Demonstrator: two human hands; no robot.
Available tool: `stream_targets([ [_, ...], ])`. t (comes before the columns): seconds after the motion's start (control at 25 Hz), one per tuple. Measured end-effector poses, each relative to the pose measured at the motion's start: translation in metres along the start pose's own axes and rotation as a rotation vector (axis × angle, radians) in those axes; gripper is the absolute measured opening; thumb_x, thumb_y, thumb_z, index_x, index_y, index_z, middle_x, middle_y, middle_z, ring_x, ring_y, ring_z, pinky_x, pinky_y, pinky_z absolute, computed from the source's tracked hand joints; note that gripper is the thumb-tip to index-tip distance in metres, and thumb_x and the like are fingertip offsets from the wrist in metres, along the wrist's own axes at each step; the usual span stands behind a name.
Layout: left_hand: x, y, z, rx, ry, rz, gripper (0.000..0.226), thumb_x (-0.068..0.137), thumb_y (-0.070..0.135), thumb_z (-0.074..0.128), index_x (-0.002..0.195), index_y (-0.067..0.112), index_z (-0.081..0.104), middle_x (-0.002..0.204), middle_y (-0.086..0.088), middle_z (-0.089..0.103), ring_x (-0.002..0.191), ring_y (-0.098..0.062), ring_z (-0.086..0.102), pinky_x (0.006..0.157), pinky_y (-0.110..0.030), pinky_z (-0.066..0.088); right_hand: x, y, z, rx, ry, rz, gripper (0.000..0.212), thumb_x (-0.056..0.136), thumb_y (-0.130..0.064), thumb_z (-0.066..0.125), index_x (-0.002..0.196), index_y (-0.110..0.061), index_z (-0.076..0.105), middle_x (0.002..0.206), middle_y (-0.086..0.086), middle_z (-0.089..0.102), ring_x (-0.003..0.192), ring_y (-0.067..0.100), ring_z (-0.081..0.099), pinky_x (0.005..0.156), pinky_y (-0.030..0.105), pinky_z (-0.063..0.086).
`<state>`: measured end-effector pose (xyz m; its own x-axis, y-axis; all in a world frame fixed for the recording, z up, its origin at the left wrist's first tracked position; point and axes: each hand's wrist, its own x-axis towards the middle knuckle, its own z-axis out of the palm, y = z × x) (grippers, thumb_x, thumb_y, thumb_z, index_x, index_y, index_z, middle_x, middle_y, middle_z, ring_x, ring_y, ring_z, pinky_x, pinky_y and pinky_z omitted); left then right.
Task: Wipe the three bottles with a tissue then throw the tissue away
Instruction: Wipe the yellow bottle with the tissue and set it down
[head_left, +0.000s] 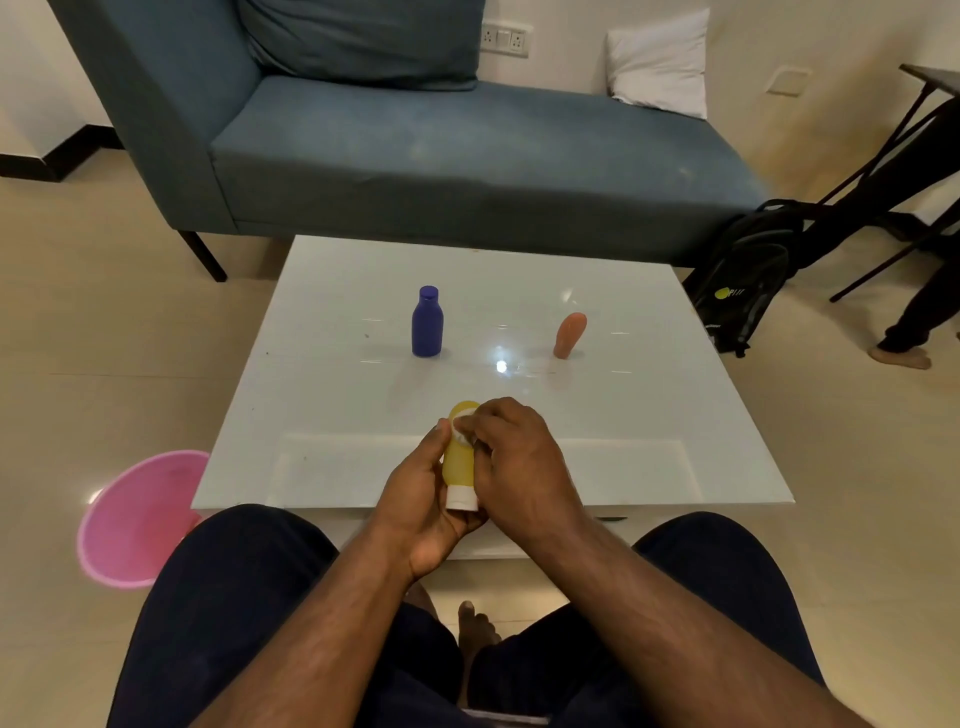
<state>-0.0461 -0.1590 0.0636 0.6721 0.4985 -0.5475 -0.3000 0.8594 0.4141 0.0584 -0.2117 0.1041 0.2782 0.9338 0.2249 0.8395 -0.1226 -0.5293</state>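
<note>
The yellow bottle (457, 465) is held above the near edge of the white bench (363, 415), tilted with its white cap (461, 499) pointing back toward the person and its rounded base pointing away. The left hand (421, 499) cradles it from the left and beneath, fingers curled round the cap end and the thumb lying along the bottle's left side. The right hand (511, 462) covers the bottle's right side, its fingers bent and pinching a small wad of white tissue (464, 425) pressed against the upper part of the yellow body; only a little of the tissue shows between the fingertips. Farther back on the bench, the blue bottle (427, 322) stands upright to the left of centre, and the orange bottle (570, 335) stands to the right, leaning slightly, the two well apart from each other and from the hands. The glossy bench top reflects a ceiling light between them. On the floor just left of the bench lies a pink bin (137, 519), tipped with its open mouth facing the camera. Beyond the bench is a blue-grey sofa (467, 156) with a white pillow (660, 65) at its right end, and a black backpack (743, 280) leans at the right, near the legs of a dark folding table (930, 78).
</note>
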Motion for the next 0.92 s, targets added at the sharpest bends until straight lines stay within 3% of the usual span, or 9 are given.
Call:
stream_targets([
  [0.08,0.001,-0.001,0.001,0.005,0.005,-0.004,0.055,0.096,0.052,0.051,0.132,0.012,0.063,0.122,-0.019,0.068,0.107,-0.032,0.065,0.084,-0.044,0.055,0.000,0.004,-0.003,0.001,-0.018,-0.008,0.023,0.089,-0.012,0.060,0.110,-0.013,0.068,0.107,0.004,0.061,0.100,0.020,0.055,0.088,0.032,0.048],
  [0.2,0.000,-0.005,0.004,0.041,-0.003,-0.008,0.053,0.093,0.049,0.055,0.129,0.011,0.063,0.107,-0.016,0.072,0.084,-0.025,0.070,0.059,-0.034,0.052,0.022,0.015,-0.011,0.022,0.057,0.094,0.026,0.090,-0.008,0.056,0.112,-0.011,0.069,0.107,0.005,0.063,0.099,0.019,0.058,0.091,0.030,0.047],
  [0.4,0.001,-0.004,0.000,-0.001,-0.048,0.009,0.044,0.093,0.041,0.056,0.124,0.011,0.069,0.113,-0.016,0.071,0.094,-0.028,0.070,0.080,-0.042,0.055,-0.003,0.003,-0.004,-0.008,-0.038,-0.047,0.027,0.087,-0.015,0.061,0.114,-0.015,0.067,0.107,0.004,0.062,0.100,0.020,0.054,0.088,0.032,0.048],
  [0.56,0.000,-0.005,0.003,0.064,-0.074,0.009,0.037,0.089,0.036,0.062,0.114,0.011,0.074,0.108,-0.014,0.069,0.083,-0.024,0.068,0.058,-0.034,0.050,0.021,0.017,-0.015,0.011,0.023,0.068,0.026,0.089,-0.010,0.058,0.114,-0.012,0.068,0.109,0.007,0.064,0.101,0.020,0.058,0.093,0.030,0.046],
  [0.64,-0.001,-0.004,0.004,0.047,-0.090,-0.007,0.036,0.089,0.035,0.062,0.110,0.011,0.077,0.108,-0.014,0.070,0.085,-0.025,0.067,0.064,-0.035,0.051,0.022,0.014,-0.014,-0.002,0.022,0.080,0.028,0.089,-0.011,0.059,0.116,-0.013,0.066,0.111,0.006,0.063,0.102,0.019,0.057,0.093,0.028,0.045],
  [0.76,-0.002,-0.001,0.000,-0.006,-0.088,-0.010,0.043,0.089,0.037,0.059,0.119,0.008,0.074,0.116,-0.018,0.071,0.097,-0.031,0.070,0.081,-0.045,0.056,-0.006,0.001,-0.007,-0.022,-0.029,-0.035,0.028,0.086,-0.013,0.064,0.114,-0.016,0.067,0.109,0.004,0.062,0.101,0.019,0.055,0.087,0.026,0.045],
  [0.92,-0.002,-0.001,0.002,-0.012,-0.081,-0.019,0.045,0.094,0.036,0.058,0.127,0.007,0.067,0.115,-0.017,0.069,0.095,-0.029,0.067,0.082,-0.042,0.054,0.003,0.009,-0.014,0.023,-0.021,-0.001,0.024,0.087,-0.013,0.061,0.110,-0.015,0.069,0.107,0.003,0.063,0.099,0.017,0.056,0.089,0.030,0.048],
])
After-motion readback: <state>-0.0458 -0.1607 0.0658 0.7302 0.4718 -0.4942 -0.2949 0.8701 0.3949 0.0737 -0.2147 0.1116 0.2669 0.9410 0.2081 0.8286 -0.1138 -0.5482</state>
